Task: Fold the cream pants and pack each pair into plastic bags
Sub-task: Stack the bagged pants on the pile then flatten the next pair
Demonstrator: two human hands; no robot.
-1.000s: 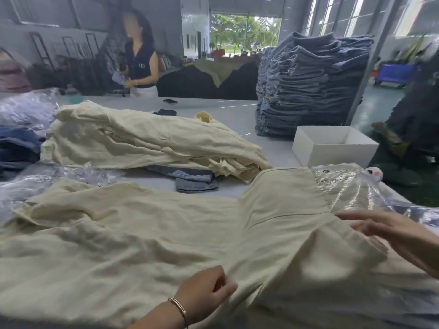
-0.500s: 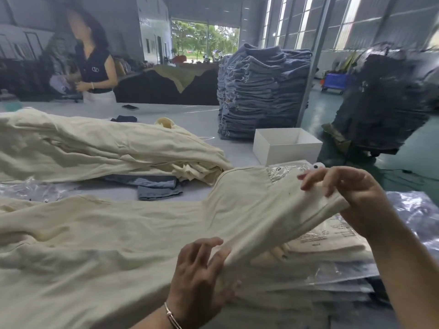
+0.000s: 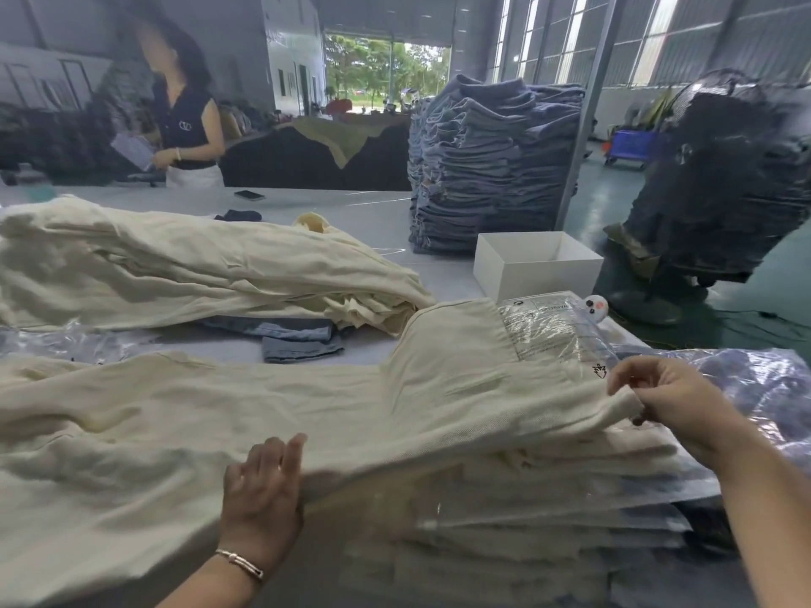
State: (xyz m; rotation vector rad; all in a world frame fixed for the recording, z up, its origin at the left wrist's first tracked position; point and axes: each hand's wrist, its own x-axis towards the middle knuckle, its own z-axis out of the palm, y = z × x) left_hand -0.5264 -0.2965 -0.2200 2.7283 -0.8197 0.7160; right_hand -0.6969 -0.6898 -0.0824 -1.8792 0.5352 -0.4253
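Pants in work: a pair of cream pants (image 3: 307,414) is lying spread across the near counter (image 3: 382,217), legs running off to the left, waist end to the right, so that it can be flattened before folding.
Right hand: the right hand (image 3: 658,397) is pinching the waist edge of the pants between curled fingers and thumb, holding that end a little above the packed stack, seemingly to pull the cloth taut.
Left hand: the left hand (image 3: 263,489) is resting on the near edge of the pants with fingers straight and gripping nothing, probably pinning the cloth while the other end is being drawn out.
Packed stack: bagged cream pants (image 3: 504,533) are sitting under the waist end at the right, stacked flat in clear plastic bags (image 3: 544,331), keeping finished pairs within reach.
Waiting pile: a heap of unfolded cream pants (image 3: 175,265) is lying further back on the counter, well apart from the hands.
Other things: a white box (image 3: 535,265) is standing beside a tall stack of blue jeans (image 3: 487,160); a person (image 3: 188,116) is standing at the far side.
Stage: the fold is looking not yet made, though motion blur near the left hand is making the lower edge hard to read.
Next move: bringing one leg over the other calls for keeping the waist edge square.
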